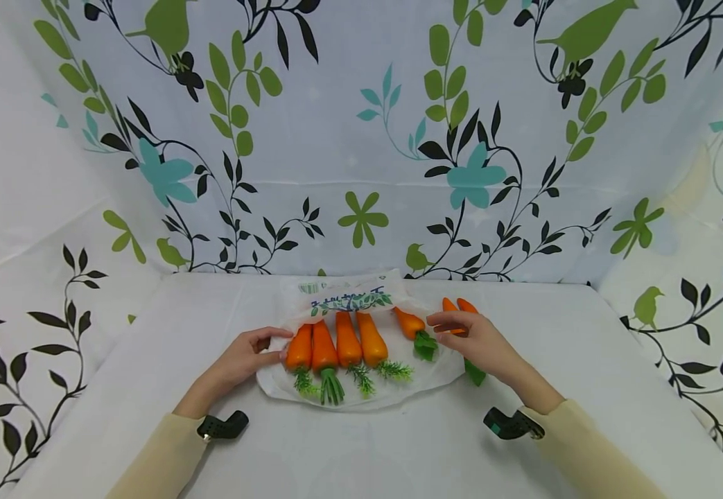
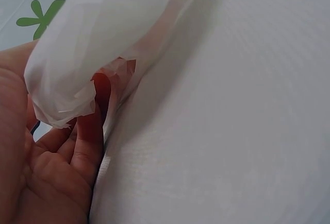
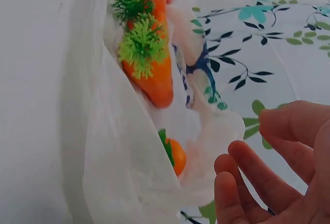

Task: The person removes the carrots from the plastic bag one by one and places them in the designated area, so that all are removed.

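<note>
A white plastic bag (image 1: 411, 388) with blue and green print lies on the table, its near side open. Several orange toy carrots (image 1: 349, 339) with green tops sit side by side in it, tips under the printed flap. Apart from them, to the right, is a single carrot (image 1: 407, 324) with leafy greens. My left hand (image 1: 239, 357) grips the bag's left edge; the left wrist view shows the plastic (image 2: 113, 28) between thumb and fingers. My right hand (image 1: 482, 343) hovers at the bag's right side with fingers loosely bent, holding nothing. Other carrots (image 1: 466, 305) lie partly hidden behind it.
The white table (image 1: 361, 450) stretches around the bag. A leaf-and-bird patterned cloth (image 1: 361, 138) hangs behind the table and along its sides. Each wrist wears a dark camera band (image 1: 224, 425).
</note>
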`<state>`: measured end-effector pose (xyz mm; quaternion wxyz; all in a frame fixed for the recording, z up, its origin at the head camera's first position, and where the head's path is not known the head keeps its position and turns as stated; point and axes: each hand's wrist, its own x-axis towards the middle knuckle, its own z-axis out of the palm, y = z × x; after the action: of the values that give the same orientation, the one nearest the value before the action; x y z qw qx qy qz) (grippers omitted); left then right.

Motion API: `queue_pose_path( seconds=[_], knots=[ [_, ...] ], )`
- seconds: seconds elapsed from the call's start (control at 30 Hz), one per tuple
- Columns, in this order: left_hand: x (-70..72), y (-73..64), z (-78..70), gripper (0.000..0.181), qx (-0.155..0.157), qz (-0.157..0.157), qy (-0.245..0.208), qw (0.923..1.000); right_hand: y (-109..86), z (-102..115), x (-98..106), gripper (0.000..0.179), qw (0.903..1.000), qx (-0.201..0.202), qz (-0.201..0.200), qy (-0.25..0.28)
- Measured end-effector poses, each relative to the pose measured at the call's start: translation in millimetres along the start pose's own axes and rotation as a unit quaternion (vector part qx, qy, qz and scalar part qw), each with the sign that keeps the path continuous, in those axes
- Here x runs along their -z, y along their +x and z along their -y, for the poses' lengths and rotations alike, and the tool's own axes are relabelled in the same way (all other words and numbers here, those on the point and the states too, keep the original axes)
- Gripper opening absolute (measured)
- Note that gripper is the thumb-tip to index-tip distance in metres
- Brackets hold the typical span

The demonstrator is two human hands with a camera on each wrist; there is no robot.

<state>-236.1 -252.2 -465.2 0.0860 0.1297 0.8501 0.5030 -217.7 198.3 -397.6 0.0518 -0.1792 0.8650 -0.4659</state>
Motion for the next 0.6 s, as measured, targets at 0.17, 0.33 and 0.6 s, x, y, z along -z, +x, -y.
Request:
queue_pose_path(
  seconds=[0.17, 0.33, 0.6],
  knots=[
    [0.2, -0.6, -0.5, 0.041, -0.003, 0.003, -0.004, 1.0, 9.0, 4, -12, 0.033, 0.9997, 0.018, 0.015, -0.003],
    [0.2, -2.1, -1.7, 0.041, -0.003, 0.005, -0.006, 1.0, 17.3, 8, -20, 0.033, 0.9988, 0.021, 0.042, 0.015],
    [-0.6, -1.0, -0.9, 0.041, -0.009, 0.005, -0.009, 0.9999, 31.5, 9, -34, 0.029, 0.9979, 0.033, 0.055, -0.007]
  ],
)
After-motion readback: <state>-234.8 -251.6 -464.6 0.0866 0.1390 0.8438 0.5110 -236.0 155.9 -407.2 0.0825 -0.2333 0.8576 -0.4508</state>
